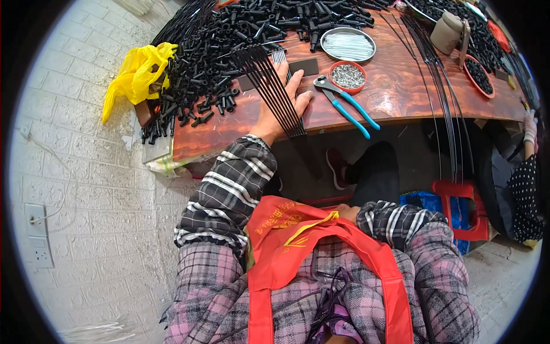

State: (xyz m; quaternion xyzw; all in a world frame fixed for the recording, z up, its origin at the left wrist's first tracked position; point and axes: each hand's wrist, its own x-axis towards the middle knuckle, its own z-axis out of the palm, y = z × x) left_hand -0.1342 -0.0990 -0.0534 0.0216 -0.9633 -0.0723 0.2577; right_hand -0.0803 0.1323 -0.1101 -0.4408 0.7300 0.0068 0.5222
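My left hand [274, 117] lies over the table's near edge with its fingers stretched out and apart. Several thin black rods [266, 77] cross in front of it, their lower ends jutting past the edge. Its fingertips reach a dark flat bar [310, 67] and a few thin silver rods [279, 56]; whether they press on these is unclear. Blue-handled pliers [350, 112] lie to the right of that hand. Low at the red apron [275, 235] is my right hand [347, 212], with its fingers hidden behind the cloth.
Black plastic fittings [229, 43] pile across the table [395, 94]. A red dish [362, 86] holds small metal pieces; a round tray [373, 53] holds pale rods. A yellow bag [134, 71] hangs at the left corner. Long black rods [438, 74] overhang the edge near a co-worker's gloved hand [530, 126].
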